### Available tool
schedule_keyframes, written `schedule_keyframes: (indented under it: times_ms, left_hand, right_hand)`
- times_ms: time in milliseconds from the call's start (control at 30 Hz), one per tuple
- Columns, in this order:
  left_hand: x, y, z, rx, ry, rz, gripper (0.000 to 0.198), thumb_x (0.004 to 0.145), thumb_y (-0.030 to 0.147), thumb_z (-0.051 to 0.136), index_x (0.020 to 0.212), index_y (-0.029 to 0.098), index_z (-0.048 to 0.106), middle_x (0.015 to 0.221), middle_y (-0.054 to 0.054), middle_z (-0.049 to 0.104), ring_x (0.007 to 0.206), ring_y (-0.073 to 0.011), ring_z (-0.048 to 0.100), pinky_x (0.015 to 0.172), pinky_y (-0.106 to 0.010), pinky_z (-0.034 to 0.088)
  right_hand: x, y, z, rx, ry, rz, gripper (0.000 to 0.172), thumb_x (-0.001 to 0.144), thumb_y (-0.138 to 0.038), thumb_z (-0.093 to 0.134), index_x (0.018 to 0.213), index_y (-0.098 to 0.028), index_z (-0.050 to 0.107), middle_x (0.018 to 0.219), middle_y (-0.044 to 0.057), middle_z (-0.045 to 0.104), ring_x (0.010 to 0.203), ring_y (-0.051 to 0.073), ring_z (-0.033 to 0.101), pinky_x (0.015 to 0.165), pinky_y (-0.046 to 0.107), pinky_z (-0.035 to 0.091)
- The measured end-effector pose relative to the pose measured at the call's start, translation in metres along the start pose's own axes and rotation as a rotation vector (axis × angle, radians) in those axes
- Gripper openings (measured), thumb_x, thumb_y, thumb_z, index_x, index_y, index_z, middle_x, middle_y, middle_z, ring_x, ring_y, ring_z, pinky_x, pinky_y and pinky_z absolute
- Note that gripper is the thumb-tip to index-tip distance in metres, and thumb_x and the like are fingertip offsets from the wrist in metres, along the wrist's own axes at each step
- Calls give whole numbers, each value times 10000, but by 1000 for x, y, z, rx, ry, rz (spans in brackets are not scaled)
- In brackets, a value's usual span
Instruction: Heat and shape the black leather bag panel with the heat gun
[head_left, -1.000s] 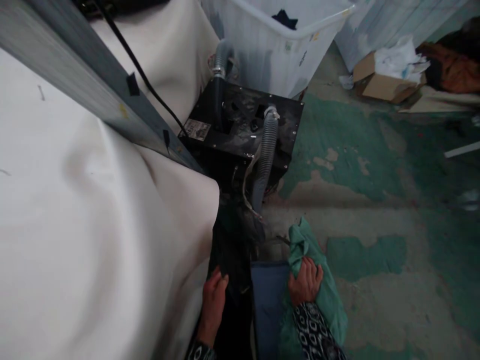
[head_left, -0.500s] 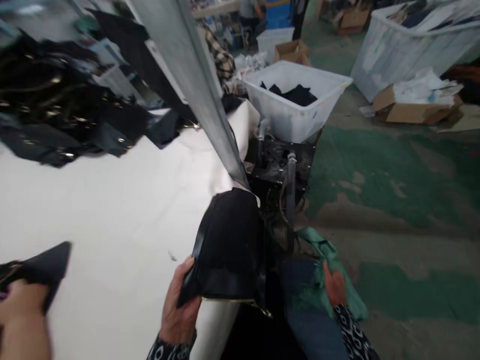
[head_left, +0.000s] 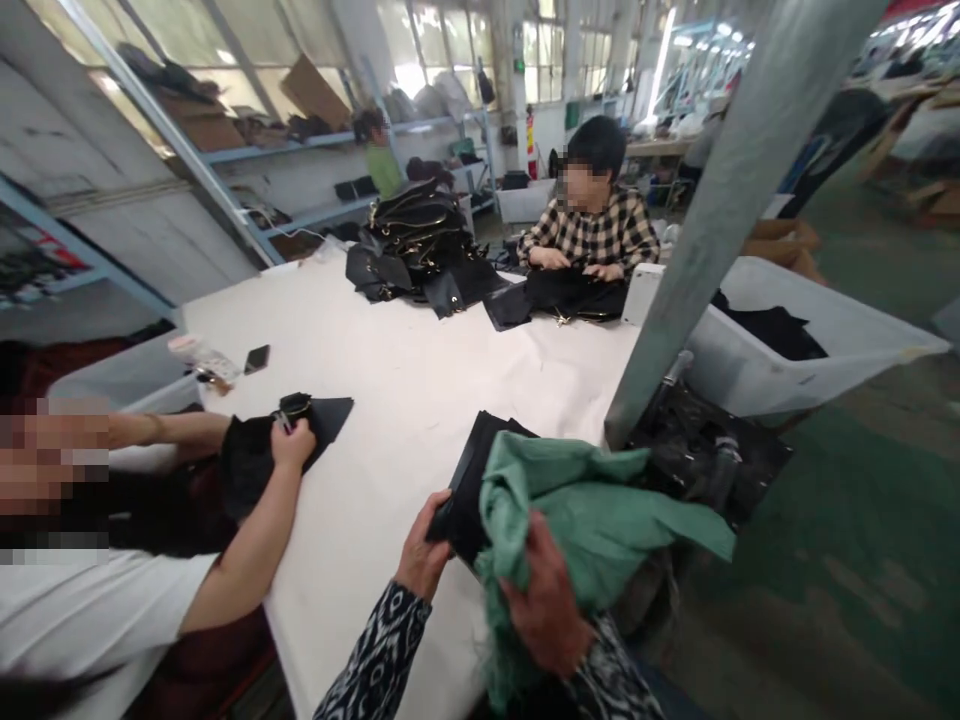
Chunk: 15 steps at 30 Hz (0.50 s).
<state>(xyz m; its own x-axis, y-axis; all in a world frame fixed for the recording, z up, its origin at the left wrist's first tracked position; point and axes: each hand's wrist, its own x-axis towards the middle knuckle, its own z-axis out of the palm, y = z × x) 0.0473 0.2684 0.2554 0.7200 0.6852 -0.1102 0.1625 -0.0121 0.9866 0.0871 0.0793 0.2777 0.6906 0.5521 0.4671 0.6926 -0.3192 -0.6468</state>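
Black piece (head_left: 472, 482)—left hand (head_left: 425, 548) gripping, cloth (head_left: 600, 525)—right (head_left: 546, 602)

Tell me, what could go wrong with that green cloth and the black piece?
The green cloth in the right hand looks frayed at one edge, so threads might stick to the black piece. The left hand holds that piece by its edge, so it could slip. Across the white table, the black pile looks loosely stacked and might slide if bumped.

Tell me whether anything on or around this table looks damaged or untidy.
The green cloth in the right hand looks frayed along its lower left edge. The black items heaped at the far side of the white table lie unevenly; nothing appears spilled.
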Motion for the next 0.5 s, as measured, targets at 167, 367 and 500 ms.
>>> schedule_keyframes:
  times_ms: [167,367,500]
  left_hand:
    - [-14,-10,-6,-49,44,-157,295,845,442,488,817,176,613,831,-51,664,787,-182,616,749,-365,511]
    - [-39,-13,-27,-180,46,-284,263,757,401,466,637,212,604,628,-40,633,667,-234,609,653,-373,525]
    - [-49,-26,-47,-198,145,-292,188,657,391,583,709,216,628,715,-29,664,767,-238,625,754,-370,522]
  right_hand:
    - [28,5,102,-66,-108,-147,492,901,-354,379,1347,-151,423,1390,118,432,1277,300,349,975,464,398]
    - [51,81,109,-280,-146,51,377,793,-56,458,1133,-157,587,1150,120,598,1020,253,500,732,340,500]
    - [87,118,89,-380,-118,120,258,788,-18,421,916,-104,627,864,147,626,815,253,529,640,332,461]
